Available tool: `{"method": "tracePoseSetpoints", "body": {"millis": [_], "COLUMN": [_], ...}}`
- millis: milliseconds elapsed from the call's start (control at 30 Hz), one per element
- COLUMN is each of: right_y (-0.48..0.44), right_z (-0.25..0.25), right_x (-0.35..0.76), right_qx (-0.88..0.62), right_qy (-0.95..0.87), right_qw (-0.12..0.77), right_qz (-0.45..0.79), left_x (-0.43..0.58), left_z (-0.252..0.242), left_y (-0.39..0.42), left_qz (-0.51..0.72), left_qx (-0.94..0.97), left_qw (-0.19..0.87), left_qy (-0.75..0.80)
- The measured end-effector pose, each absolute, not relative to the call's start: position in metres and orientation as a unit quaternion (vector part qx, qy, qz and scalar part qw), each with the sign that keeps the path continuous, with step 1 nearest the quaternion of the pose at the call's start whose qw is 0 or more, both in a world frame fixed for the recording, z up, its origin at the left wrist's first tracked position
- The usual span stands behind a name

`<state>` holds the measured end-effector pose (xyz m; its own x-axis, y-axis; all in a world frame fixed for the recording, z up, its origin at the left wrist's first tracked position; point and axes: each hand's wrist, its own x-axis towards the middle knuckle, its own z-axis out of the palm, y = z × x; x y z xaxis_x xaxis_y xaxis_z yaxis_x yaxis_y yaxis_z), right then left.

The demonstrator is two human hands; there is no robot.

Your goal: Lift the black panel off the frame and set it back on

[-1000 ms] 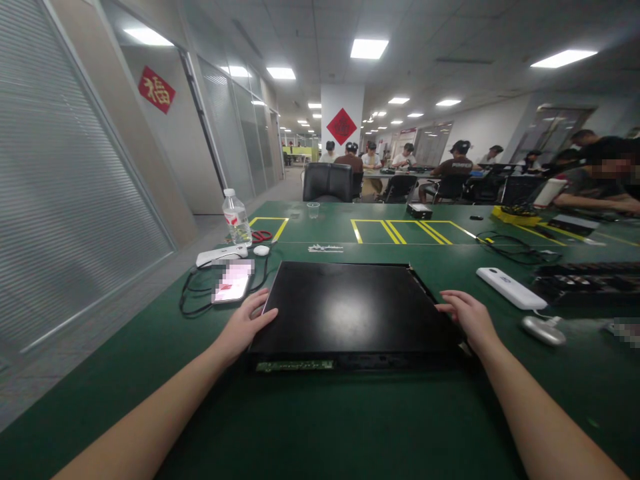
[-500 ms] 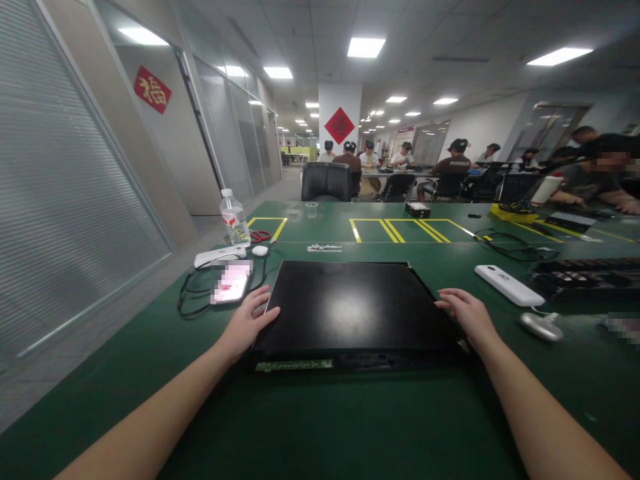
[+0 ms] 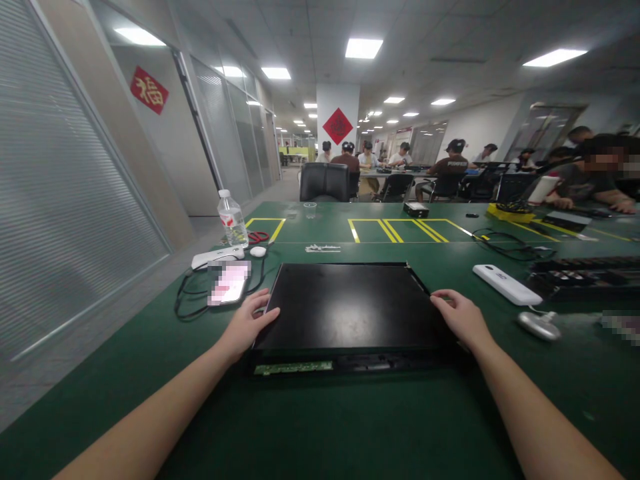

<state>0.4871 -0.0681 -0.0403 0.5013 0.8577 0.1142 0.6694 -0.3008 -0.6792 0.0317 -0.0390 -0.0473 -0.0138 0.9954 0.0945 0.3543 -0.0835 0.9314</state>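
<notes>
A flat black display panel (image 3: 345,307) lies in front of me, with a dark frame under it. Along its near edge a strip of green circuit board (image 3: 294,367) shows. My left hand (image 3: 250,320) grips the panel's left edge, thumb over the top surface and fingers along the side. At the right edge, my right hand (image 3: 463,319) has its fingers closed on the rim near the far corner. The undersides of both grips are hidden.
A phone (image 3: 230,283), a white power bank (image 3: 218,257) and a water bottle (image 3: 233,219) stand left on the green table (image 3: 320,420). Red scissors (image 3: 259,237) lie behind. To the right are another white power bank (image 3: 506,284), a silver device (image 3: 539,326) and cables. Several people sit beyond.
My right hand has shifted slightly left and its fingers have closed onto the panel's right edge. My left hand stays at the left edge. The view has moved a little.
</notes>
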Motion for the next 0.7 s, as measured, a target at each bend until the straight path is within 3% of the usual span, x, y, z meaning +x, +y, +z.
{"method": "tracePoseSetpoints", "body": {"millis": [700], "right_y": [-0.0717], "right_z": [-0.0390], "right_x": [0.4818], "right_qx": [-0.789], "right_qy": [-0.557], "right_qw": [0.246], "right_qz": [0.081], "left_x": [0.0331], "left_z": [-0.0495], "left_y": [-0.0373], "left_qz": [0.374], "left_qx": [0.646], "left_qw": [0.300], "left_qy": [0.594]}}
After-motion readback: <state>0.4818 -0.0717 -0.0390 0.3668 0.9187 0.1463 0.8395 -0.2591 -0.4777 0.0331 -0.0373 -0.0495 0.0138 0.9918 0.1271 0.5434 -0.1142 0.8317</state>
